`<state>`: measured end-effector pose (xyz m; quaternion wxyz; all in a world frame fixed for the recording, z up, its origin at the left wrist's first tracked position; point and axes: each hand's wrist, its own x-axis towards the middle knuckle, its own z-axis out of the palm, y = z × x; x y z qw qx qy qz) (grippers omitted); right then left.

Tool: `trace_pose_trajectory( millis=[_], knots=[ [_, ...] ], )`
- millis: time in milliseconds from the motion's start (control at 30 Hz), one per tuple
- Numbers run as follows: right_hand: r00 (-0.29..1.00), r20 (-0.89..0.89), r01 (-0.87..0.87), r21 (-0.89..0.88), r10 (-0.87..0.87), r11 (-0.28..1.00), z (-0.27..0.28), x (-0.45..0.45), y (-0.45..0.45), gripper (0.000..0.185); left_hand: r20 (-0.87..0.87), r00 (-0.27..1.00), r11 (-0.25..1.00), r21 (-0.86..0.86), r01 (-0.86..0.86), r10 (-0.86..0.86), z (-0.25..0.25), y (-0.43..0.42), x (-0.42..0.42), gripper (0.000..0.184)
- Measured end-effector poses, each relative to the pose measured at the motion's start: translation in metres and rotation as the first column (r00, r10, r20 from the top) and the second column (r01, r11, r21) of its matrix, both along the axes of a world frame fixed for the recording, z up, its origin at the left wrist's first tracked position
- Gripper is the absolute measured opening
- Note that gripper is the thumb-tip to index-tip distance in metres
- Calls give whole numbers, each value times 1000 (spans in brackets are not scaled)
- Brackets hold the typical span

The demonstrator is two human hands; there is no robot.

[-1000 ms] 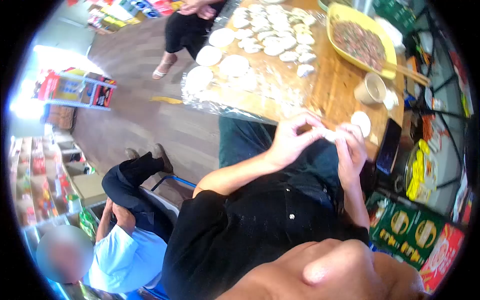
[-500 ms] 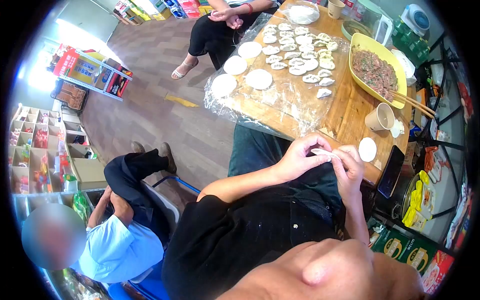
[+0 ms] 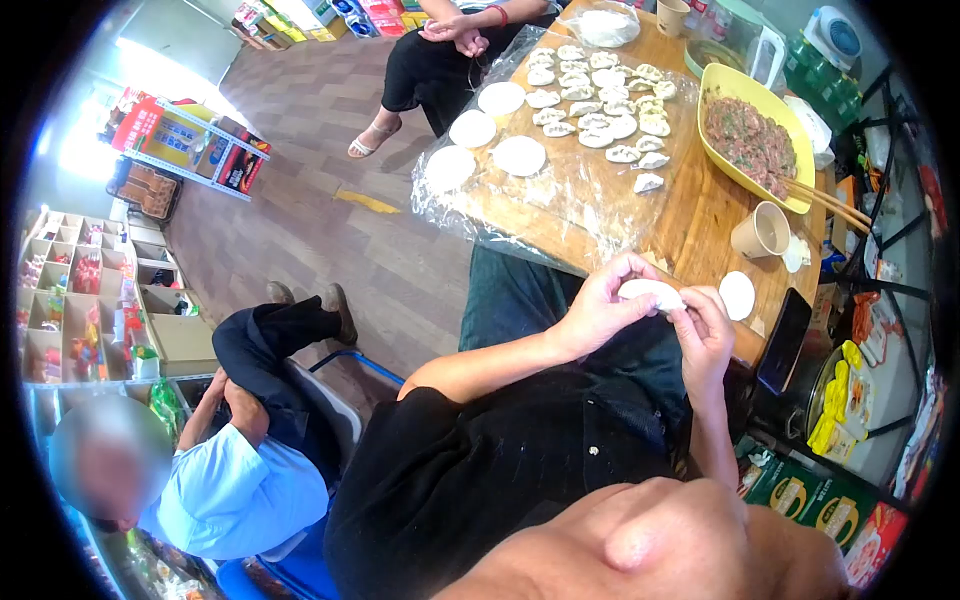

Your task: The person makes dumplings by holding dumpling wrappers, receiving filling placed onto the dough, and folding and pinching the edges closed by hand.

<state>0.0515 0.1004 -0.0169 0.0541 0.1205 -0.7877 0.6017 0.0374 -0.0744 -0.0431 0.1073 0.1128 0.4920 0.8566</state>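
Head view | left hand (image 3: pixel 604 310), right hand (image 3: pixel 708 332): fingers bent | pinching dumpling (image 3: pixel 650 292)

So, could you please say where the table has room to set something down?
Bare wood lies between the plastic film and paper cup; film between four dough rounds and the nearest dumpling is free too. Dumplings crowd the film's far part.

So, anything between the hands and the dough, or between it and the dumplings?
Nothing visible in the way: left hand and right hand hold the dough; film-covered table leads to the dumplings.
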Motion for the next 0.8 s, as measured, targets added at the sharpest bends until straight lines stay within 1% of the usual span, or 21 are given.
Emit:
trace_pose_trajectory(
  millis=[33, 67, 100, 133, 167, 200, 233, 267, 300, 367, 433, 600, 633, 667, 733, 800],
  knots=[
    [999, 46, 4, -91, 0, 996, 3, 0, -2, 13, 37, 999, 1000, -30, -1, 2, 4, 0, 0, 26],
    [994, 105, 25, -178, -6, 984, 4, 3, -1, 16, -19, 998, 994, -83, -65, 64, -1, 2, 0, 32],
    [985, 171, 18, -225, 22, 974, 3, 5, 2, 23, 35, 998, 998, -56, -43, 45, 4, 0, 1, 36],
    [978, 207, 34, -284, 26, 958, 0, 6, 3, 28, 21, 999, 998, -48, -43, 44, 9, -1, 1, 39],
    [979, 202, 49, -324, 18, 945, 0, 8, 3, 31, 75, 996, 999, -23, -44, 45, 14, -2, 4, 40],
    [977, 210, 42, -295, 22, 954, 4, 8, 4, 35, 11, 999, 994, -96, -44, 46, 17, -5, 2, 42],
    [985, 154, -9, -432, 84, 902, 3, 8, 3, 36, -25, 998, 996, -61, -57, 56, 15, -3, 1, 42],
    [985, 148, -11, -453, 88, 891, -1, 6, 4, 37, -25, 999, 998, -55, -31, 30, 13, -2, -1, 42],
    [984, 147, -15, -480, 98, 877, -3, 8, 3, 37, -28, 999, 998, -49, -42, 41, 13, -2, 0, 41],
    [984, 155, -3, -490, 90, 872, -1, 11, 2, 38, -35, 998, 998, -48, -46, 44, 14, -3, 3, 40],
    [983, 159, -4, -498, 95, 867, 0, 13, 3, 38, 3, 999, 997, -61, -42, 42, 16, -2, 6, 44],
    [984, 127, -36, -547, 125, 836, -1, 15, 5, 43, -8, 1000, 995, -97, -4, 3, 21, -1, 8, 44],
    [984, 128, -34, -548, 124, 836, 0, 16, 4, 43, -32, 999, 988, -156, -20, 15, 24, 0, 9, 44],
    [986, 117, -36, -536, 116, 843, 1, 15, 4, 45, -57, 998, 976, -213, -39, 27, 27, 1, 9, 45],
    [988, 109, -38, -528, 112, 849, 0, 15, 3, 47, -48, 999, 975, -220, -34, 24, 28, 3, 8, 45],
    [995, 59, -46, -429, 79, 902, -3, 15, 2, 49, -39, 999, 974, -226, -29, 21, 29, 4, 6, 46]
  ],
)
